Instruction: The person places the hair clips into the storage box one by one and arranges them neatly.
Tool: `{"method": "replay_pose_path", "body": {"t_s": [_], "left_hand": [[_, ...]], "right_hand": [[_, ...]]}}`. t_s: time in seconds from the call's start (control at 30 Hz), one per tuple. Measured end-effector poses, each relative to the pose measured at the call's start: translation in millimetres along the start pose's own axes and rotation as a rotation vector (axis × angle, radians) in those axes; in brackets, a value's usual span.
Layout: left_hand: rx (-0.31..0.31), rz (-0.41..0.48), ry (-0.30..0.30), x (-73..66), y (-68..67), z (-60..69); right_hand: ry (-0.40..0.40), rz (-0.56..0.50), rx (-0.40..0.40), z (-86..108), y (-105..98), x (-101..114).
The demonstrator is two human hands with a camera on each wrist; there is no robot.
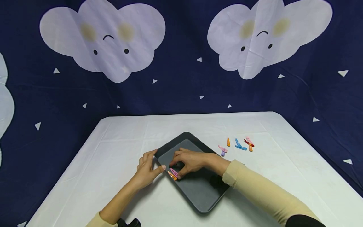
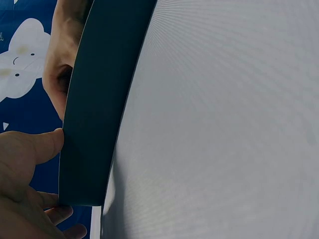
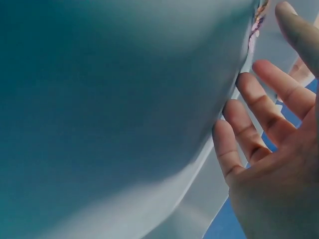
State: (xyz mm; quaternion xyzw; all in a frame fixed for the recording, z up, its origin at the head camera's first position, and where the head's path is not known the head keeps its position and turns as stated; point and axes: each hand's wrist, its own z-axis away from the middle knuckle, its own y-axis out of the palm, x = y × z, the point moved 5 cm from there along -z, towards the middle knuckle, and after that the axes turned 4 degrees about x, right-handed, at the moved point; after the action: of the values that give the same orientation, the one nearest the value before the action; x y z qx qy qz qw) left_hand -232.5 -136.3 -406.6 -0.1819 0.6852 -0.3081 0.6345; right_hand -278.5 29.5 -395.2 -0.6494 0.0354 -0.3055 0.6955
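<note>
A dark grey baking tray (image 1: 202, 195) lies slanted on the table. My left hand (image 1: 145, 174) holds its left corner, the thumb on the long side's rim and the other fingers round the end, as the left wrist view of the tray wall (image 2: 99, 109) also shows. Inside the tray, along that side, lie an orange hair clip (image 1: 171, 176) and a pink hair clip (image 1: 174, 172). Over the pink clip hovers my right hand (image 1: 189, 160), thumb and fingers apart. In the right wrist view its fingers (image 3: 261, 97) look loose and hold nothing.
On the white table (image 1: 127, 132), right of the tray, lie loose hair clips: an orange one (image 1: 228, 142), a blue pair (image 1: 240, 145), a pink one (image 1: 222, 148) by a purple one (image 1: 222, 154), and a red, pink and orange cluster (image 1: 249, 143). A dark cloud-print cloth (image 1: 181, 78) hangs behind.
</note>
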Motion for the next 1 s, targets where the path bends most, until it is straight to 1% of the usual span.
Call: {"method": "replay_pose_path", "body": {"t_s": [0.2, 0.47, 0.63, 0.8, 0.93, 1.0], "left_hand": [[0.008, 0.002, -0.003, -0.8, -0.2, 0.1], [0.006, 0.001, -0.007, -1.1, -0.3, 0.0], [0.008, 0.01, -0.012, -0.6, -0.3, 0.6], [0.004, 0.011, -0.005, -0.8, -0.4, 0.7], [-0.002, 0.008, 0.0, -1.2, -0.5, 0.8], [-0.003, 0.009, 0.0, -1.5, -0.5, 0.9]], "right_hand": [[0.024, -0.043, -0.026, 7.0, -11, 1], [0.053, -0.083, -0.099, 23.8, -39, -3], [0.051, -0.113, -0.168, 39.9, -58, -12], [0.072, -0.099, -0.256, 59.0, -76, -25], [0.111, -0.092, -0.334, 74.4, -88, -38], [0.149, -0.096, -0.362, 82.5, -92, -46]]}}
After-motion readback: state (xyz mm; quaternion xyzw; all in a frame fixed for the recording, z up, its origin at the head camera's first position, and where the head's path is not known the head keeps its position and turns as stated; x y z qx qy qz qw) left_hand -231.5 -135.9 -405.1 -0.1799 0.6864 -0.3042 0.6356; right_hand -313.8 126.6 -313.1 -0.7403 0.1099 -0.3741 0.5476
